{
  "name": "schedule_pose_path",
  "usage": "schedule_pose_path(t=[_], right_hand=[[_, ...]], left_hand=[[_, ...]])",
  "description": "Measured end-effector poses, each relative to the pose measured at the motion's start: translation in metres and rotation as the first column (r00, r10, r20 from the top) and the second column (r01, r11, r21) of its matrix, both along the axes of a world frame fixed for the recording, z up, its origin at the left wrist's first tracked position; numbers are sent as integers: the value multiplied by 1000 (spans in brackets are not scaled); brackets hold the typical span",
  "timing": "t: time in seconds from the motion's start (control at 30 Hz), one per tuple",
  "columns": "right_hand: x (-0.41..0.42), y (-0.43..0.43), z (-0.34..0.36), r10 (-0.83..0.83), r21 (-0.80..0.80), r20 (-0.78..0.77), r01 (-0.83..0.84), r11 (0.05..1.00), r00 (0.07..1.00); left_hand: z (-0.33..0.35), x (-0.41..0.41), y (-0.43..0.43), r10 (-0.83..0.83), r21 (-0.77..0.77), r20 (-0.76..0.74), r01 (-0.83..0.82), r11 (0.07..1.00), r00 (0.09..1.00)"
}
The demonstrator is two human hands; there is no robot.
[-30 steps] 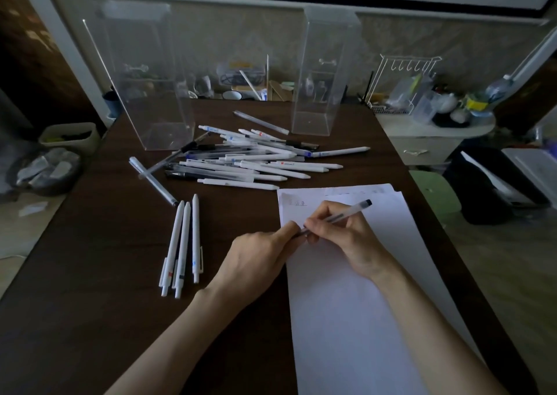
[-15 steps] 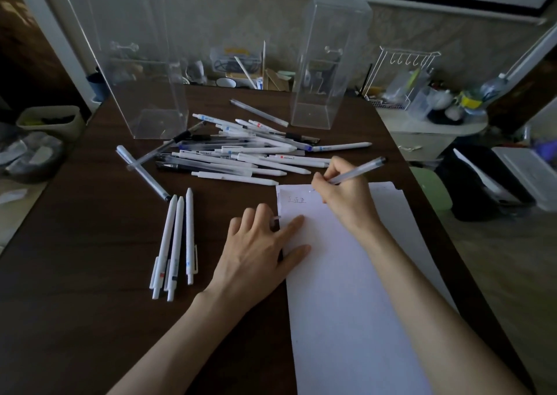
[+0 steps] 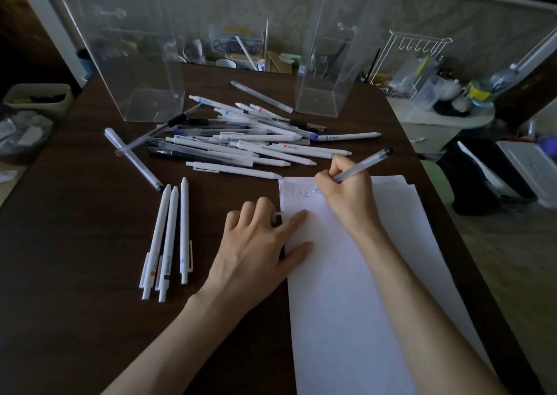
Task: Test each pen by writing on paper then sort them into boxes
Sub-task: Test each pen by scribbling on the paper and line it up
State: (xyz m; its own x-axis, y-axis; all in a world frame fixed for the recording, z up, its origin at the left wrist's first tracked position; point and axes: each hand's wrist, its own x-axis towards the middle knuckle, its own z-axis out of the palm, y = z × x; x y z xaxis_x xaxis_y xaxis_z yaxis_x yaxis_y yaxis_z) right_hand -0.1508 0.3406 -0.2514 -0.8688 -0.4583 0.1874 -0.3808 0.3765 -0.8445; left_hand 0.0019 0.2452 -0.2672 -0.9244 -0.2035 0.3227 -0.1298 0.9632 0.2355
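My right hand grips a translucent pen with a dark end, its tip on the white paper beside a few faint written marks. My left hand lies flat at the paper's left edge, fingers spread; a small pale piece shows between two fingers. A pile of several white and clear pens lies beyond the paper. Three white pens lie side by side at the left. Two tall clear boxes stand behind: left box, right box.
The dark wooden table ends close on the right, with a low white stand of clutter and a wire rack beyond it. A lone pen lies diagonally at the pile's left. Bins sit on the floor at left.
My right hand moved the pen up to the paper's top and set its tip down. My left hand let go of the pen end and spread flat on the paper's edge.
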Motion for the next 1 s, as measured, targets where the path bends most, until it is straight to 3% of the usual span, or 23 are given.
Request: schedule_pose_path(t=[0.23,0.4,0.6,0.7,0.8,0.9,1.0], right_hand=[[2,0,4,29,40,-9,-29,999,1000],[3,1,4,44,25,6,-44,999,999],[3,1,5,47,22,-15,-47,999,999],[4,0,5,50,48,5,-50,998,999],[9,0,10,75,-39,31,-74,996,997],[15,-1,18,275,-233,161,-234,944,948],[22,-4,23,412,-303,202,-343,889,889]], left_hand=[[5,2,0,-15,48,27,14,999,1000],[12,2,-1,-8,334,-41,21,942,999],[18,2,1,23,453,-67,10,891,997],[18,0,0,37,377,-134,16,926,990],[15,0,-2,43,336,-160,13,942,986],[15,0,-3,46,317,-178,13,948,983],[14,-1,-4,46,321,-195,20,947,980]])
